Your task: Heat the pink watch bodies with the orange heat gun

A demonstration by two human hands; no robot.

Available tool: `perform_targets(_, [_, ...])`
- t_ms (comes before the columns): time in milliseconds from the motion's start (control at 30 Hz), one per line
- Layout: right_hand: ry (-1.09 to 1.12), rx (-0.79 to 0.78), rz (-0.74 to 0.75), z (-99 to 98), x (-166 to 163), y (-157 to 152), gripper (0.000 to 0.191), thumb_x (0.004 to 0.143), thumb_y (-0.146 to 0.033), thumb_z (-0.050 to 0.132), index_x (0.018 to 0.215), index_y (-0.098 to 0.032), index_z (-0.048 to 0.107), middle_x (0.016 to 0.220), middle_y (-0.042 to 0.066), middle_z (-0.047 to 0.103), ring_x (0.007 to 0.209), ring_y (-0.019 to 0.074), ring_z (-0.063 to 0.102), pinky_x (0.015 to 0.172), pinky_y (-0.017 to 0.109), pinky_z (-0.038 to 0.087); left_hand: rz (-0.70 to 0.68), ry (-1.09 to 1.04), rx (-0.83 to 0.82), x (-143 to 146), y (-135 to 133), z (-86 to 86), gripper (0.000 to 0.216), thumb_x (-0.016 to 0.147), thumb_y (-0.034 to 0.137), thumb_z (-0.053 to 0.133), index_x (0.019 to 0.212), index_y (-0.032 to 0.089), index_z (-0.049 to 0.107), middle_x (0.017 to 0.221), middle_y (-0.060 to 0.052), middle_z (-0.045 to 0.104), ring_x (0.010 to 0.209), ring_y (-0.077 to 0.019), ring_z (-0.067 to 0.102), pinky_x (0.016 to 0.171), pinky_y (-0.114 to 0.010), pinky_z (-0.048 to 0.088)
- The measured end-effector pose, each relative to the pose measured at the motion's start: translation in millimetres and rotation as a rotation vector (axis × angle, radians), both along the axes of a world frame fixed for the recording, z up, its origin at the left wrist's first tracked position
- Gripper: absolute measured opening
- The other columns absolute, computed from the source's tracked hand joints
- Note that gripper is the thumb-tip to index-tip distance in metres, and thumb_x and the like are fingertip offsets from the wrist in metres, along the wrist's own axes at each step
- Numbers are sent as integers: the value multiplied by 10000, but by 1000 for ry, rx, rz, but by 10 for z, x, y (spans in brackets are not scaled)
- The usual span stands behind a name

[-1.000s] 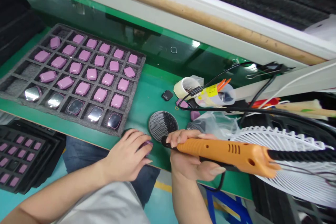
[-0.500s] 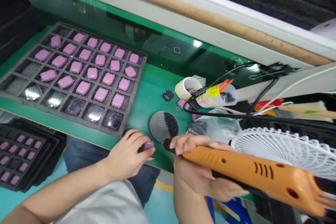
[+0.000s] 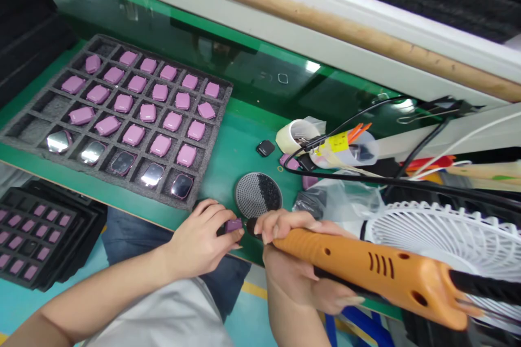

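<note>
My left hand (image 3: 199, 241) rests at the near edge of the green bench, its fingers closed round a small pink watch case (image 3: 233, 225). My right hand (image 3: 299, 260) grips an orange electric screwdriver (image 3: 366, 268), whose black tip (image 3: 251, 226) sits right beside the pink case. The driver's body slants off to the lower right, with a black cable leaving its end. Just behind the tip lies a round perforated metal dish (image 3: 258, 195) with small dark bits in it.
A grey foam tray (image 3: 118, 119) of several pink cases and shiny screen parts lies at the left. A black tray (image 3: 36, 227) sits lower left. Tape roll (image 3: 295, 135), plastic cup (image 3: 350, 149), cables and a white fan (image 3: 443, 241) crowd the right.
My left hand has lifted the pink case from under its fingers into a pinch. The screwdriver swung down at its rear end and its tip closed in on the case.
</note>
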State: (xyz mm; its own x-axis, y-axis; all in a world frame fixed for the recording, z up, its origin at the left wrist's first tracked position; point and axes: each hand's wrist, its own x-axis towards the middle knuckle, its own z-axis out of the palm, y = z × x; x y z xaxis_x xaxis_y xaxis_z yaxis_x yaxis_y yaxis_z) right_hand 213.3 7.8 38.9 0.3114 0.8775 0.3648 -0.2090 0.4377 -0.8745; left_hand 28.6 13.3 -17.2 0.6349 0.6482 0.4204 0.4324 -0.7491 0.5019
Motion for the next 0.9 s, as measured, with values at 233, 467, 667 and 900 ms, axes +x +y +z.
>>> perform_targets(233, [-1,15,0,11,-22,14,515,942,-792,697,1213,-354,686,855,-40,687,601,186,617,541,390,571,6,-2,6,5,-3,5,231,1072,297,742,1282,211,780,1253,-126,733,1174,-285,666,1133,-548,567])
perform_targets(467, [-32,-11,-7,57,-45,10,574,941,-853,649,1226,-362,731,796,-21,689,595,204,630,526,401,569,12,2,-1,7,-14,-12,250,1053,297,760,1290,223,792,1272,-133,737,1192,-286,662,1148,-555,552])
perform_targets(667, [-32,-43,31,70,-44,5,538,942,-832,674,1232,-386,756,803,-21,712,605,210,632,533,395,551,19,-12,3,16,-16,-18,244,1060,314,759,1284,227,796,1277,-135,736,1189,-292,657,1131,-550,551])
perform_targets(900, [4,-16,93,8,-55,40,533,928,-797,730,1216,-352,775,818,-14,714,612,189,639,544,378,555,22,-1,-14,-2,5,31,212,1069,334,758,1246,224,800,1248,-121,730,1170,-290,660,1116,-537,558])
